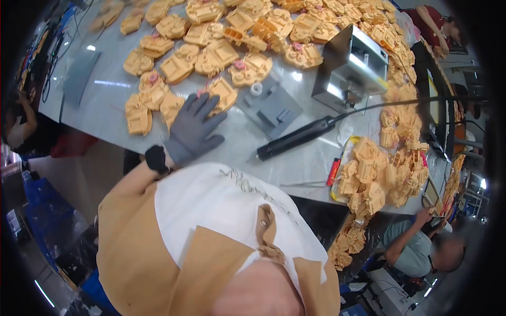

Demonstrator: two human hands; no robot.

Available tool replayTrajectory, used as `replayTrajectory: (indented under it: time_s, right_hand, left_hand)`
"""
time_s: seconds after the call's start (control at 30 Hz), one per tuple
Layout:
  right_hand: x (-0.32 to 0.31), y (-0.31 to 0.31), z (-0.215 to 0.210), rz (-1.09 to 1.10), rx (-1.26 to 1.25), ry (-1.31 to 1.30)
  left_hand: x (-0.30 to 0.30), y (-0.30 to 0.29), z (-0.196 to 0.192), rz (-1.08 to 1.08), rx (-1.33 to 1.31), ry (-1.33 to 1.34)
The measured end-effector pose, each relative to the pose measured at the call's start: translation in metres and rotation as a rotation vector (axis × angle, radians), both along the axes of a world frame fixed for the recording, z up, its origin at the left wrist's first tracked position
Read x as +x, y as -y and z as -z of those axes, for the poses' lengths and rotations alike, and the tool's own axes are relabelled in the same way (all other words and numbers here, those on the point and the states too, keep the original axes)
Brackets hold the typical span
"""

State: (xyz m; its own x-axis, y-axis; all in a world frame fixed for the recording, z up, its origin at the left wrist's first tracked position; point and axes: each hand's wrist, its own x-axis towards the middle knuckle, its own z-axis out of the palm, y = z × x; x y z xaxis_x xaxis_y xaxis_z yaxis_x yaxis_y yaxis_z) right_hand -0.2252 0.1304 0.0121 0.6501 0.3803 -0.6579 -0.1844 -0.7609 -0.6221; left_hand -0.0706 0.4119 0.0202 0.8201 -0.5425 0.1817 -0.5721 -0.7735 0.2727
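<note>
My left hand, in a grey glove with a black band at the wrist, lies palm down near the table's front edge. Its fingers are spread, and the tips reach the edge of a light-orange plastic housing that has a bit of pink on it. Under and beside the fingers is another orange housing. To the right of the hand sits a grey fixture block with a small white ring on top. A black corded electric screwdriver rests just right of the fixture. My right hand is out of view.
Many orange housings cover the table's far side, and more are piled at the right. A metal box-like device stands beyond the screwdriver. Tweezers and a red-handled tool lie near the front edge. Other people sit around.
</note>
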Motion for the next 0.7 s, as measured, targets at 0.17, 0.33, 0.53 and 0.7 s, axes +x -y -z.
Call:
replayTrajectory:
  time_s: [0.17,0.33,0.53,0.7]
  right_hand:
    - [0.024,0.069,-0.031,0.525,0.539,0.159]
    - [0.071,0.026,-0.017,1.381,0.766,0.52]
    - [0.126,-0.001,-0.006,1.223,0.229,0.608]
    - [0.149,-0.004,0.015,1.115,0.021,0.561]
  left_hand:
    - [-0.007,-0.016,0.002,-0.171,-0.177,0.212]
    - [0.01,0.003,0.007,-0.272,-0.185,0.11]
    - [0.053,0.021,-0.01,-0.299,0.241,-0.141]
    - [0.056,0.022,-0.007,-0.309,0.314,-0.246]
